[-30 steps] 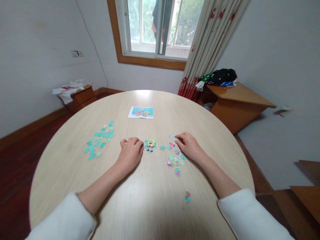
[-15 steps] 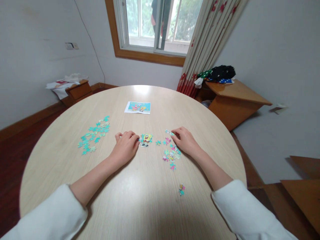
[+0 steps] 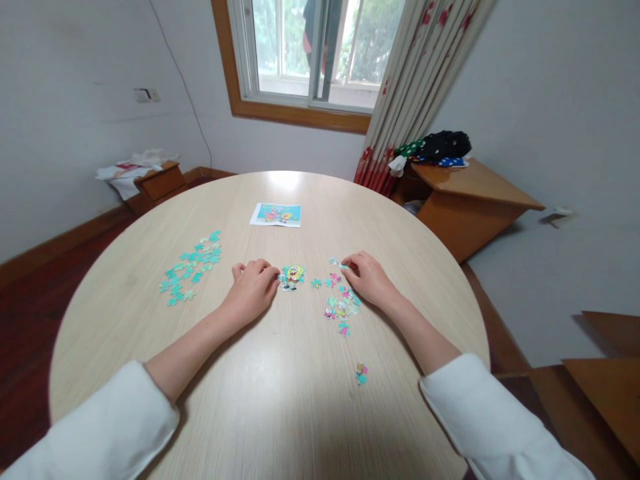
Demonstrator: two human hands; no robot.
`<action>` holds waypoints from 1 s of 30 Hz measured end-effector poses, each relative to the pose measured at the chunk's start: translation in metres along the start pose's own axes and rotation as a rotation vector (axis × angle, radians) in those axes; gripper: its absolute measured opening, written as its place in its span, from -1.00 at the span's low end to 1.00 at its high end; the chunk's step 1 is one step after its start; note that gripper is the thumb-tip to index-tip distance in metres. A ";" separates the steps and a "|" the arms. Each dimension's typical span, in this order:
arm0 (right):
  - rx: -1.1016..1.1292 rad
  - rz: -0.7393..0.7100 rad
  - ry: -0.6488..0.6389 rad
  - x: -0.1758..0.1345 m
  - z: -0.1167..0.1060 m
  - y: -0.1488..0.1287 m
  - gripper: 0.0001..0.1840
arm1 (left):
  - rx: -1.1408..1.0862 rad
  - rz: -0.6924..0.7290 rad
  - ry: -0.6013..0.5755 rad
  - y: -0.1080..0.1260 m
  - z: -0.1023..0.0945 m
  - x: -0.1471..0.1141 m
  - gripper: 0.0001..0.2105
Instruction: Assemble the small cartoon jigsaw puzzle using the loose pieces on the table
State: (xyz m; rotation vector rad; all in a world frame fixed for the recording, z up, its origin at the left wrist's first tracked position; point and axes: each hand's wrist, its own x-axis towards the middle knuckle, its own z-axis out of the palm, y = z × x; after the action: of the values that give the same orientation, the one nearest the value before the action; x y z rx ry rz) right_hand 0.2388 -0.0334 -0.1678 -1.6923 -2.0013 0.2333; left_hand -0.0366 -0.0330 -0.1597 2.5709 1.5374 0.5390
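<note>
A small joined section of jigsaw puzzle (image 3: 293, 275), showing a yellow square cartoon figure, lies flat at the middle of the table. The curled fingertips of my left hand (image 3: 254, 285) press on its left edge. To the right, my right hand (image 3: 367, 275) is closed, thumb and fingers at a puzzle piece (image 3: 345, 267) that they partly hide. Just left of it lies another small whitish piece (image 3: 334, 261). Several pink, green and yellow puzzle pieces (image 3: 342, 309) are scattered below my right hand. A single teal piece (image 3: 316, 283) sits between the joined section and that group.
A picture sheet (image 3: 277, 215) with cartoon figures lies farther back on the round table (image 3: 240, 413). Many teal puzzle pieces (image 3: 193, 267) are spread at the left. A small multicoloured cluster (image 3: 361, 373) lies nearer me. A wooden cabinet (image 3: 465, 193) with cloths stands beyond the table.
The view has shifted very slightly. Both hands stay in nearly the same places, and the puzzle pieces lie as before.
</note>
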 end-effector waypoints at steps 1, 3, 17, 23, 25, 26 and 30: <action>0.002 -0.011 0.004 0.000 0.000 0.001 -0.86 | 0.004 0.002 -0.004 0.000 0.000 0.000 -0.80; 0.003 -0.025 0.003 0.000 0.000 0.002 -0.86 | 0.007 0.002 -0.007 -0.001 0.000 0.001 -0.80; 0.030 -0.031 0.013 -0.003 -0.003 0.000 -0.82 | -0.013 0.034 -0.011 -0.009 -0.001 -0.002 -0.81; 0.072 -0.016 0.036 -0.006 -0.018 -0.009 -0.84 | -0.026 0.047 0.003 -0.010 0.000 -0.004 -0.81; 0.068 -0.002 0.003 -0.007 -0.026 -0.010 -0.86 | -0.028 0.051 0.005 -0.011 0.000 -0.005 -0.81; 0.074 0.007 -0.022 -0.007 -0.030 -0.009 -0.87 | -0.029 0.051 0.004 -0.011 0.000 -0.005 -0.81; 0.147 0.039 -0.121 -0.011 -0.042 -0.003 -0.89 | -0.026 0.040 -0.020 -0.009 -0.002 -0.006 -0.81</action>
State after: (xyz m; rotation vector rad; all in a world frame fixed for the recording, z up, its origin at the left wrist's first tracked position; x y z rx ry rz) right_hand 0.2571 -0.0528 -0.1334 -1.6600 -1.9856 0.4947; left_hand -0.0473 -0.0341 -0.1617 2.5840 1.4663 0.5328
